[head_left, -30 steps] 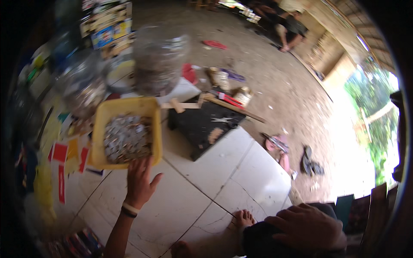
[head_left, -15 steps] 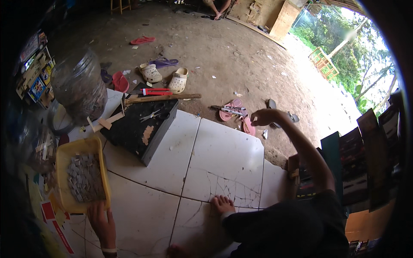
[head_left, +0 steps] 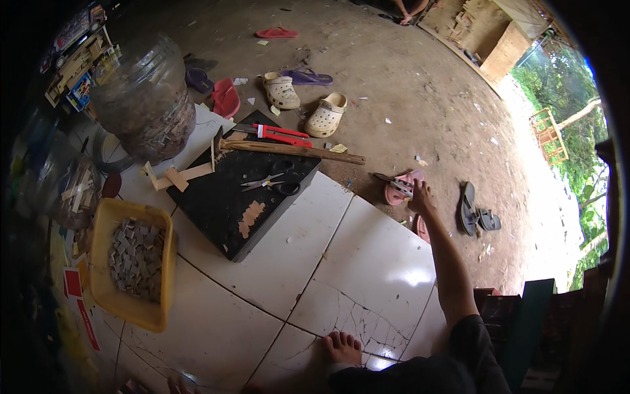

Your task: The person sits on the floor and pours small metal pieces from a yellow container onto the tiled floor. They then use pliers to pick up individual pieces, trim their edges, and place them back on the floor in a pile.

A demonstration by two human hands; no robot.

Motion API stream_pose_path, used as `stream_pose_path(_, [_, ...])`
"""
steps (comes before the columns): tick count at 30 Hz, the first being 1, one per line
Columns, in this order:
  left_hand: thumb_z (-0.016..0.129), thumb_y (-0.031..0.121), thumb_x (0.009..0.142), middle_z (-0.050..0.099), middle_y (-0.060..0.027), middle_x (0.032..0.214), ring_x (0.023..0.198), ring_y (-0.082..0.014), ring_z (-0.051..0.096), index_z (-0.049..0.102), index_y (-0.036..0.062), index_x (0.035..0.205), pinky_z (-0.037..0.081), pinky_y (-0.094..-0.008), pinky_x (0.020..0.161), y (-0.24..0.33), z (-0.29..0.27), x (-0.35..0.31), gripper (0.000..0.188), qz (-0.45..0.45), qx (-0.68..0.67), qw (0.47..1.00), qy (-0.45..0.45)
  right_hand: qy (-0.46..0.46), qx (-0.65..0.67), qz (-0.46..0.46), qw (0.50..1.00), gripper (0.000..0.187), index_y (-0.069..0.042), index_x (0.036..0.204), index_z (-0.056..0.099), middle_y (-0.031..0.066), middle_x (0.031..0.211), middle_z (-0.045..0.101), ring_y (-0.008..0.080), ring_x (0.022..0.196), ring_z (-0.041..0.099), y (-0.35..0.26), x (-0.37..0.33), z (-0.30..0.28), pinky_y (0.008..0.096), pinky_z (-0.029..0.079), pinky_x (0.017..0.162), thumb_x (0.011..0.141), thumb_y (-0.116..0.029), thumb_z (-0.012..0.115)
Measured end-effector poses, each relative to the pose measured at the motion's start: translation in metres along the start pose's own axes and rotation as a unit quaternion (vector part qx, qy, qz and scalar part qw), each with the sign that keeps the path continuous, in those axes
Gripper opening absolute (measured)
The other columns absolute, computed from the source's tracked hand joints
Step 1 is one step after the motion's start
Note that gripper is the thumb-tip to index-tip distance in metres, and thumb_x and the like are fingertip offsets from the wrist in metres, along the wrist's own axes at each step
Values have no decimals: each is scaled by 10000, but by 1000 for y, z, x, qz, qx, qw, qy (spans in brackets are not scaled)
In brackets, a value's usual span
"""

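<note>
My right hand (head_left: 422,199) is stretched out to the far right, fingers apart, at the near end of a slim dark-and-silver tool (head_left: 396,184). Whether the fingertips touch it I cannot tell. That tool lies across a pink flip-flop (head_left: 395,195). Of my left hand (head_left: 180,386) only blurred fingertips show at the lower edge, below a yellow basin (head_left: 100,266) of small grey pieces (head_left: 136,259). On a black block (head_left: 216,209) lie black-handled scissors (head_left: 270,182), a wooden-handled hammer (head_left: 295,150) and a red cutter (head_left: 283,135).
A large clear plastic container (head_left: 147,105) stands behind the basin. Cream clogs (head_left: 326,116), a red sandal (head_left: 225,98) and dark sandals (head_left: 467,210) lie on the dirt floor. My bare foot (head_left: 343,348) rests on cracked white tiles (head_left: 295,243). Another person's limbs (head_left: 408,12) show far off.
My right hand has reached forward and down to the tool on the flip-flop. The left hand has moved back from the basin's rim. My view has turned.
</note>
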State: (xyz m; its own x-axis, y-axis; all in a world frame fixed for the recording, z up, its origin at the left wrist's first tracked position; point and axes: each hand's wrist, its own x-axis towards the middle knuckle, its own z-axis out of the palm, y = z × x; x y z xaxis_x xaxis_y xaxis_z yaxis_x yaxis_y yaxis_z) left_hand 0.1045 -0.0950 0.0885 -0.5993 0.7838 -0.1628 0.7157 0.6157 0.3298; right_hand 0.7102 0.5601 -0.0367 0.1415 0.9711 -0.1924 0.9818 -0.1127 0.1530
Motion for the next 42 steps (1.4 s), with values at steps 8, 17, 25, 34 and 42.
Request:
stream_pose_path(8, [413, 452, 1075, 573, -208, 1401, 1291, -409, 555, 637, 76, 1279, 452, -568, 1046, -63, 49, -106, 483, -2, 127, 988, 83, -48, -26, -30, 998, 1073, -148, 1589, 272, 259, 1486, 458, 489, 1358, 456, 1, 33, 13, 593, 434, 1086, 692, -137, 860])
stream_pose_path(17, [506, 400, 1049, 580, -214, 1294, 1181, -425, 568, 642, 85, 1196, 462, -570, 970, -61, 53, -133, 373, -56, 102, 993, -4, 58, -73, -65, 993, 795, -74, 1524, 403, 268, 1379, 508, 432, 1254, 549, 1, 12, 5, 540, 456, 996, 826, -159, 773])
stream_pose_path(25, [447, 451, 1071, 654, -133, 1119, 1030, -359, 640, 665, 132, 1043, 501, -529, 855, -3, 139, -124, 387, -134, 69, 989, -7, 28, 62, -40, 997, 478, -17, 1280, 519, 343, 1332, 530, 530, 1180, 574, -25, -44, -24, 630, 482, 925, 865, -187, 684])
stream_pose_path(34, [611, 432, 981, 663, -37, 827, 795, -277, 663, 652, 227, 830, 498, -454, 697, 79, 244, -104, 258, -208, 28, 938, 276, 23, 356, -107, 928, 360, 24, 1074, 620, 255, 943, 707, 384, 820, 673, -25, -164, 51, 482, 507, 723, 924, -283, 735])
stream_pose_path(42, [652, 374, 916, 665, -57, 994, 910, -312, 651, 667, 169, 966, 535, -480, 763, 112, 199, -106, 211, -44, -77, 992, 94, 103, 167, -141, 971, 593, -19, 1328, 556, 248, 1267, 595, 407, 1130, 585, 5, -267, 80, 526, 497, 924, 951, -459, 681])
